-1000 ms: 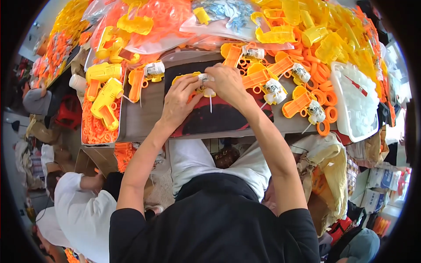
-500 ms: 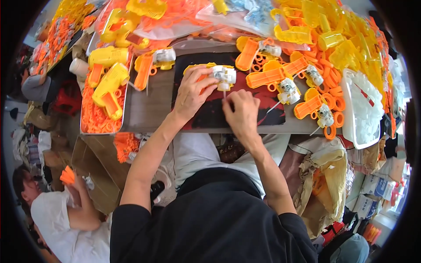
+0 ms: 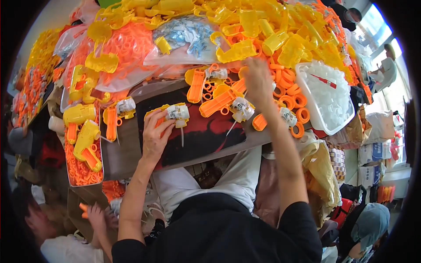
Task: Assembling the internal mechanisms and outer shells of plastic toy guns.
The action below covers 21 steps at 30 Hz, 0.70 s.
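My left hand [image 3: 154, 136] is closed around a part-built toy gun [image 3: 177, 113], a yellow shell with an orange handle and a white cylindrical unit, over the black and red mat [image 3: 199, 139]. A thin white tube [image 3: 182, 136] points down from the white unit. My right hand [image 3: 259, 83] is stretched forward at the near edge of the yellow shell pile, by the orange rings [image 3: 287, 79]. Motion blurs its fingers, so whether it holds anything cannot be made out. Between the hands lie more part-built toy guns [image 3: 242, 108], orange handles toward the left.
A white tub [image 3: 326, 98] of translucent parts, with a red tool on top, stands at the right. Yellow shells [image 3: 276, 41] heap along the back beside a bag of blue-grey parts [image 3: 186, 39]. At left is a tray [image 3: 103, 171] of small orange parts. A co-worker [image 3: 66, 236] sits at lower left.
My right hand has left the toy gun's thin tube and moved forward and right to the pile. My left hand still holds the toy gun. The whole view has shifted and tilted.
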Tool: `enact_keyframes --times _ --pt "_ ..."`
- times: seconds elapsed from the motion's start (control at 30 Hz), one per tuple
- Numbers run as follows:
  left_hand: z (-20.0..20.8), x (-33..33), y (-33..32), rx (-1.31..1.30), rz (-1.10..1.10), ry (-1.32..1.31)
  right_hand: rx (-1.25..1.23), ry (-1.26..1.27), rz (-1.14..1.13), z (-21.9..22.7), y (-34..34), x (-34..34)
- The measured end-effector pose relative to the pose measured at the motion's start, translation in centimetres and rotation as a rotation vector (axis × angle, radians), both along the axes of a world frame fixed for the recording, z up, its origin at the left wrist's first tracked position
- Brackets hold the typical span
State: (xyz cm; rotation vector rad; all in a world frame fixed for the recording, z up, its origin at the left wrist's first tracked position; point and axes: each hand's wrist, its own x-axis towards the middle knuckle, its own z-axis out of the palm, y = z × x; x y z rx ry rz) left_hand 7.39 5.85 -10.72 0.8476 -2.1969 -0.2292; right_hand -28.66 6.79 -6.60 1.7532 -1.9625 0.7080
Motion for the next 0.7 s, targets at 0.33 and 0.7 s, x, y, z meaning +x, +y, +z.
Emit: enact_keyframes --times 0.33,0.7 --pt "0.8 -0.9 0.8 0.047 -0.041 -0.004 -0.217 0.156 0.214 5.1 -2.6 -4.4" --pt "13.7 -3.2 -0.6 -0.404 -0.171 -0.479 0.443 -1.834 0.750 4.0 3.8 9.6"
